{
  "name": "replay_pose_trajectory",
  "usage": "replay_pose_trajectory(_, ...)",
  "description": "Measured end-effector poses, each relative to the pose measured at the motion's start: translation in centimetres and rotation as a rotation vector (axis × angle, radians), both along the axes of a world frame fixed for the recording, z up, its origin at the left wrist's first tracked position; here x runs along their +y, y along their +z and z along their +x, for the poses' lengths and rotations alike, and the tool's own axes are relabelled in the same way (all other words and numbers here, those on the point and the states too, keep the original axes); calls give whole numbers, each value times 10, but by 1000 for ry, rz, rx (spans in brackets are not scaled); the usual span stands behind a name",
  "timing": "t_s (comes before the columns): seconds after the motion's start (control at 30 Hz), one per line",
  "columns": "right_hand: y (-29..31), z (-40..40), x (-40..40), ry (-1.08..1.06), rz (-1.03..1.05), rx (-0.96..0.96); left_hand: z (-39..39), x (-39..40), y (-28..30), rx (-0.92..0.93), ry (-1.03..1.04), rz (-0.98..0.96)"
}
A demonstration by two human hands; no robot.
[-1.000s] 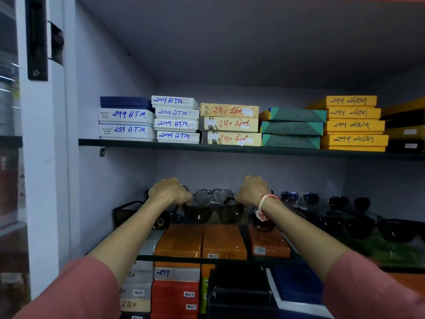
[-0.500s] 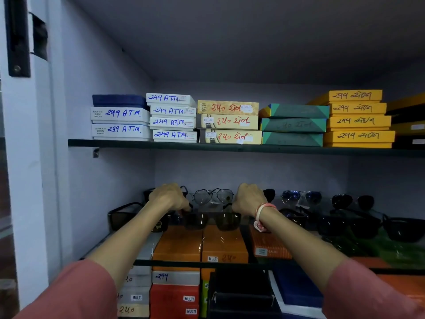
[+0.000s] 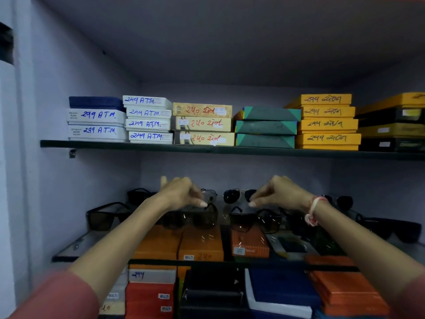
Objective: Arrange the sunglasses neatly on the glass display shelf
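On the upper shelf (image 3: 230, 150), white boxes (image 3: 149, 118) bore blue writing beside teal boxes (image 3: 266, 127) and yellow boxes (image 3: 327, 122); below it, the sunglasses (image 3: 197, 217) were dark brown.

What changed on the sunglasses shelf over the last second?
Both hands let go: the left hand and right hand have lifted off the brown-lens sunglasses they gripped by the ends and now hover just above, fingers loosely pinched. That pair rests on the glass shelf. The box stacks above stayed put.
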State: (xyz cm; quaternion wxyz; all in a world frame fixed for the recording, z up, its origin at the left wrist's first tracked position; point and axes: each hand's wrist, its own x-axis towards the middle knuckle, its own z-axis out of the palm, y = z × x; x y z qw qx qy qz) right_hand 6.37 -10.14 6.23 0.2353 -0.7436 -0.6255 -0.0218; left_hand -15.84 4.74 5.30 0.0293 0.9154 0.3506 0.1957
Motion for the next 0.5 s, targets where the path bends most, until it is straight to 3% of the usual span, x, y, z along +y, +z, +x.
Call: replay_pose_trajectory(0.5, -20, 34, 4, 107, -75, -35, 4, -5, -22, -41, 35, -8)
